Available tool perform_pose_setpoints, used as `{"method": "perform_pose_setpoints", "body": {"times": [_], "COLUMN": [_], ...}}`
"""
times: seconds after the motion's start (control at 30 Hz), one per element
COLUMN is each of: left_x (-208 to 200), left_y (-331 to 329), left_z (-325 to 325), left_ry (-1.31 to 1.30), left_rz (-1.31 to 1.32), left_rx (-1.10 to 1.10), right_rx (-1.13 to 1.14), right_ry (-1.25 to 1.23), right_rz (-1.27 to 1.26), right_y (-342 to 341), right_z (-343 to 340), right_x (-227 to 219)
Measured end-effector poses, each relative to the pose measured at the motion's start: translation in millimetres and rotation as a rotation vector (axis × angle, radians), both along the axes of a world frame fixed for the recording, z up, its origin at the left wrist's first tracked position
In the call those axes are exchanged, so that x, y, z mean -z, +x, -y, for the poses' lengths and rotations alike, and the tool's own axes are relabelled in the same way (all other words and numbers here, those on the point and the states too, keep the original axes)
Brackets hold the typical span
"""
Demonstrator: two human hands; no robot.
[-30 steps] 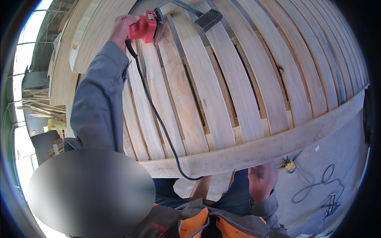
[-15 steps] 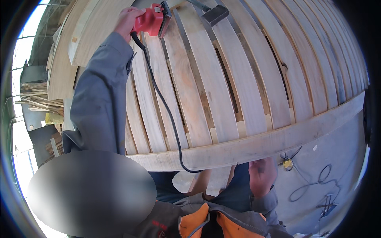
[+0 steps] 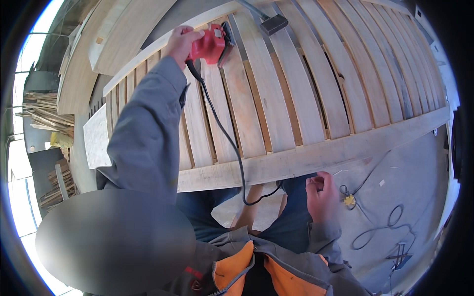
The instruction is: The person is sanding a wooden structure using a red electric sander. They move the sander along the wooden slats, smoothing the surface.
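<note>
My left hand (image 3: 180, 45) grips a red electric sander (image 3: 208, 44) at its rear end, thumb over the top. The sander rests tilted on the slats of a pale wooden slatted frame (image 3: 276, 98), near its far side. From the sander a black cord (image 3: 222, 128) runs toward me across the slats and over the near rail (image 3: 296, 161), then loops down by my legs. My right hand (image 3: 322, 195) hangs by my right thigh, just off the near rail. Its fingers are loosely curled, and nothing shows in them.
A dark rectangular block on a grey rod (image 3: 274, 23) lies over the far slats. Wooden panels (image 3: 81, 74) lean at the left, near a pile of wood strips (image 3: 47, 113). On the floor at right are a coiled cable (image 3: 365, 239) and a small yellow item (image 3: 349, 201).
The view has shifted. My left hand has drawn the sander a little toward me over the slats. More of the cord hangs below the near rail. My right hand has come up slightly.
</note>
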State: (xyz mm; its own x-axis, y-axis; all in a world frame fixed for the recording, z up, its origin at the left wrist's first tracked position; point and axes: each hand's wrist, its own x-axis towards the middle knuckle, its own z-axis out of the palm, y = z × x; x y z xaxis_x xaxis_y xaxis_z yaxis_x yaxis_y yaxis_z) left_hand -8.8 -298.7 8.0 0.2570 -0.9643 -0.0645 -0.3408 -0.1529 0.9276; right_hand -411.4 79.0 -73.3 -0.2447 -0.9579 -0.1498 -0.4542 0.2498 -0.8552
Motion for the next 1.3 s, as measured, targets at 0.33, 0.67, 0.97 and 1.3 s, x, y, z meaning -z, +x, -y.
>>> {"method": "perform_pose_setpoints", "body": {"times": [0.33, 0.67, 0.97, 1.3], "left_x": [7.0, -1.9, -63.7, -114.5], "left_y": [-22.8, -57.9, -89.6, -117.8], "left_z": [-124.2, -229.9, -334.2, -405.4], "left_ry": [-0.041, -0.108, -0.398, -0.64], "left_rz": [-0.07, -0.116, 0.101, 0.238], "left_rx": [-0.025, -0.033, -0.014, -0.15], "right_rx": [-0.026, -0.018, -0.181, -0.524], "right_ry": [-0.037, -0.075, -0.474, -0.362], "right_rz": [-0.112, -0.078, 0.244, 0.405], "right_y": [1.9, -12.4, 56.9, 148.9], "right_z": [-10.1, -23.4, -59.8, -65.2], "right_x": [10.2, 20.2, -132.3, -191.1]}}
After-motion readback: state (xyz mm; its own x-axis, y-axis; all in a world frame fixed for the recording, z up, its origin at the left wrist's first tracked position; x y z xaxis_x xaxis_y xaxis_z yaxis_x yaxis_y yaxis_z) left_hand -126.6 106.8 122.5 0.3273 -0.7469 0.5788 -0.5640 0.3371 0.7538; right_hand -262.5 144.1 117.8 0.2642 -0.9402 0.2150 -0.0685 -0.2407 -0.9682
